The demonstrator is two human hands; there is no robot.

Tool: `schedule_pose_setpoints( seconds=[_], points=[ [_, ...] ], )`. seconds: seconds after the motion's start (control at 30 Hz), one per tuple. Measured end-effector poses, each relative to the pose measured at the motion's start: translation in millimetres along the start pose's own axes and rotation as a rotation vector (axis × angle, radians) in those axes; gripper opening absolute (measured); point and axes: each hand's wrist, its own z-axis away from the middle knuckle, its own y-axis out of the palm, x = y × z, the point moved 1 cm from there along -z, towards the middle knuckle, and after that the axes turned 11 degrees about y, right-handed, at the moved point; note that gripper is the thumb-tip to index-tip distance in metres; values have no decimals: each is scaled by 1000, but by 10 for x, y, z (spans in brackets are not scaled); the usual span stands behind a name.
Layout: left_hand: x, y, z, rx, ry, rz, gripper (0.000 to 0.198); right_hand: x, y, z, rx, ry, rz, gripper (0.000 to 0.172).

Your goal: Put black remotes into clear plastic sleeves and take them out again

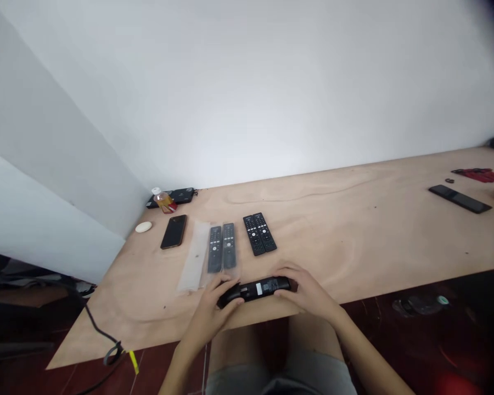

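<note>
Left hand: the left hand [212, 304] came in from below, palm inward, thumb on the near edge and fingers curled over the far edge, pinching one end of the held remote.
Right hand: the right hand [304, 288] mirrored it at the other end, thumb near, fingers bent together along the far side.
Held remote: the black remote [253, 289] lay crosswise between both hands at the table's front edge, a white label facing up; whether it touched the wood was hard to tell.
Clear sleeves: just beyond the left hand, two sleeved remotes [214, 249] showed through plastic, side by side, with a flat clear sleeve [194, 258] at their left.
Bare pair: two unwrapped remotes [253, 234] sat touching, buttons up, beyond the held one.
Left side: a phone [173, 232], then a round pale disc [144, 226].
Bottle: amber liquid filled part of a small bottle [164, 201], standing before dark boxes [183, 195].
Far right: a dark slab [460, 198] lay near a red item [483, 175].
</note>
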Motion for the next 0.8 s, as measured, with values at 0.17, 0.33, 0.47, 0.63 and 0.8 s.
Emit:
schedule_pose_setpoints(
  seconds=[0.17, 0.33, 0.47, 0.63, 0.8],
  points=[
    [-114, 238, -122, 16, 99, -58, 37, -32, 3, 1, -13, -51, 52, 37],
    [-156, 397, -215, 28, 70, -31, 38, -30, 12, 10, 34, -105, 97, 40],
    [-119, 372, -220, 22, 56, -16, 40, -4, 23, 18, 30, -90, 95, 39],
    [-157, 379, -250, 29, 46, -13, 37, -5, 38, 17, 35, -80, 116, 42],
    [-212, 285, -199, 26, 65, -1, 31, 33, 24, 38, 50, -76, 110, 39]
  ],
)
